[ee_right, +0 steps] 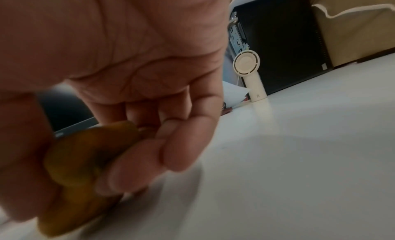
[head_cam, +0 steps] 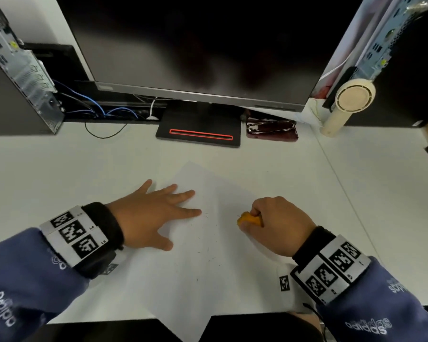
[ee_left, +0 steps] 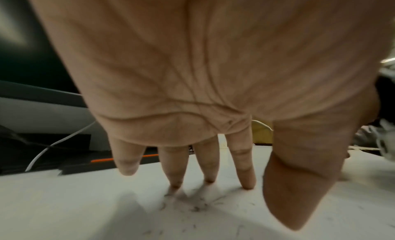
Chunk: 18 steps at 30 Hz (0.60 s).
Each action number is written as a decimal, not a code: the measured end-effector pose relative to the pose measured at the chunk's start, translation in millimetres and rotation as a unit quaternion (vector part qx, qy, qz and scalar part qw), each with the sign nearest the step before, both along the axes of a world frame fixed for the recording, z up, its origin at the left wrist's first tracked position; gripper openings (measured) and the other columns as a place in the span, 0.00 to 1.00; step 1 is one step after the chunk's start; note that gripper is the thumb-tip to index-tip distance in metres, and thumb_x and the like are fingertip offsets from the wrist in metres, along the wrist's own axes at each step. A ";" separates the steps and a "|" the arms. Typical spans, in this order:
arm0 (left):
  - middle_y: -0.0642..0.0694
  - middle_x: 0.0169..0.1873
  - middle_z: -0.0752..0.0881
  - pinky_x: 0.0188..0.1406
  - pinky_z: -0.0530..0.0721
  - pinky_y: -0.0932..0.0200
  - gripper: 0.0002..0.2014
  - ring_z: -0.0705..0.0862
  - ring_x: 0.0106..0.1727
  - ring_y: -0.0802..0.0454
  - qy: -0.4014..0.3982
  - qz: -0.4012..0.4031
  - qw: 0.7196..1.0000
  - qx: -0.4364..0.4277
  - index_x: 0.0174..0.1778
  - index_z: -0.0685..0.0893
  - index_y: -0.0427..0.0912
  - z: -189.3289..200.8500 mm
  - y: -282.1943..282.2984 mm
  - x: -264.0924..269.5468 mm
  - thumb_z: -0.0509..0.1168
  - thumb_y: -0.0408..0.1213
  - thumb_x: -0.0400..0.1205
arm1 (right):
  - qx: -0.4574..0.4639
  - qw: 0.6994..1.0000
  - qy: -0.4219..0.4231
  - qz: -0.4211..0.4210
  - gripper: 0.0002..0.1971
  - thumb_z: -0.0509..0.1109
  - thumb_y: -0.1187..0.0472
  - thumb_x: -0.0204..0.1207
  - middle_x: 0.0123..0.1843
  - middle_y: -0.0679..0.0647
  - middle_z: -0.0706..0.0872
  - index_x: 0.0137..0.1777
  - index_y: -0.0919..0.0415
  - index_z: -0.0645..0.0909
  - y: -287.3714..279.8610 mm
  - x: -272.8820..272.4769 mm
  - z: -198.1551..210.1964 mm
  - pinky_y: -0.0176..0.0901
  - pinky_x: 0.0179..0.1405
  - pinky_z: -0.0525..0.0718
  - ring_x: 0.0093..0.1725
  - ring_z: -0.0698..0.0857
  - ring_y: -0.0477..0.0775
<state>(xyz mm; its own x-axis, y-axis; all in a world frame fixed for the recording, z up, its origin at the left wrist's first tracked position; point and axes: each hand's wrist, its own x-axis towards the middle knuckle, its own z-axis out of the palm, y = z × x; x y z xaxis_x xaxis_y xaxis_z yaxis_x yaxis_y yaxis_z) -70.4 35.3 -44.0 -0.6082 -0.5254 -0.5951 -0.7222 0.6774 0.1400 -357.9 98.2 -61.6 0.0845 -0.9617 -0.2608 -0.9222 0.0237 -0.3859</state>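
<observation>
Wide white desk (head_cam: 59,164) here, under soft, even light. Dead ahead sits a big monitor (head_cam: 195,45), screen black, and its black base (head_cam: 198,124) shows a red-outlined slot. On the left, a computer tower (head_cam: 17,77) turns its back panel out, with blue cables (head_cam: 89,102) trailing behind. On the right, a cream handheld fan (head_cam: 349,102) stands upright against a second computer case (head_cam: 391,33). Folded glasses (head_cam: 272,125) lie between base and fan. A white wall (head_cam: 40,18) shows at top left.
</observation>
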 end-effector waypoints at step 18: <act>0.56 0.83 0.18 0.77 0.28 0.16 0.67 0.20 0.85 0.39 -0.043 -0.051 0.997 -0.044 0.84 0.23 0.69 -24.1 -55.4 -67.8 0.64 0.85 0.64 | -0.003 0.984 0.132 0.121 0.17 0.64 0.40 0.82 0.42 0.49 0.82 0.46 0.54 0.79 -56.8 13.7 22.1 0.45 0.36 0.77 0.43 0.84 0.55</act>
<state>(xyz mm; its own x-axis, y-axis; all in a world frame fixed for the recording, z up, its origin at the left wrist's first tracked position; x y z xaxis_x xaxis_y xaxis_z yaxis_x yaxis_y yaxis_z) -138.2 -20.1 -68.1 -0.6100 -0.5151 -0.6022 -0.6552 0.7553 0.0175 -344.2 41.4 -39.5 0.2403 -0.9235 -0.2989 -0.9690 -0.2098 -0.1309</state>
